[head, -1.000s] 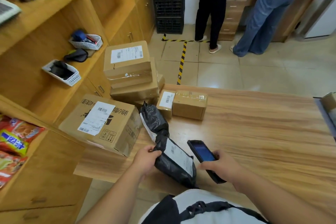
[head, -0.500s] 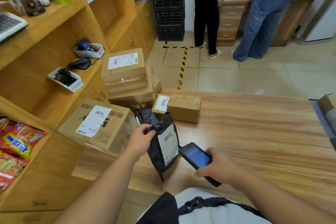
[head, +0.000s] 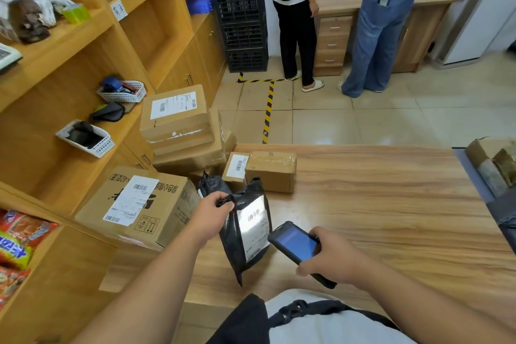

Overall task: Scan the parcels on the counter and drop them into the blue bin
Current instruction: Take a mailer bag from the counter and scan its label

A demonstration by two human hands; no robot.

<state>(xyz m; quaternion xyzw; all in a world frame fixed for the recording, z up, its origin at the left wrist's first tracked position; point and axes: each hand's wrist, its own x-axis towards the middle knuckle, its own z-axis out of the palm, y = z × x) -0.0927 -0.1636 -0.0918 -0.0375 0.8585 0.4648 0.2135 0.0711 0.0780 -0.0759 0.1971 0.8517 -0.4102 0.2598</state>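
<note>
While left hand (head: 210, 215) grips black parcel (head: 245, 234), barcode label (head: 255, 227) unreadable, scanner (head: 298, 248) beside

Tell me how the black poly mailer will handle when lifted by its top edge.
Probably floppy: the black poly mailer hangs creased from the left hand, which pinches its top. Likely light, since that pinch carries it. The glossy film may slip.

The long wood-grain surface (head: 377, 204) carries a large printed cardboard box (head: 139, 204) at its left end, a stack of brown labelled cartons (head: 178, 131) behind that, two small taped cardboard parcels (head: 269, 170) side by side, and a crumpled black plastic mailer (head: 213, 186) beside them.
</note>
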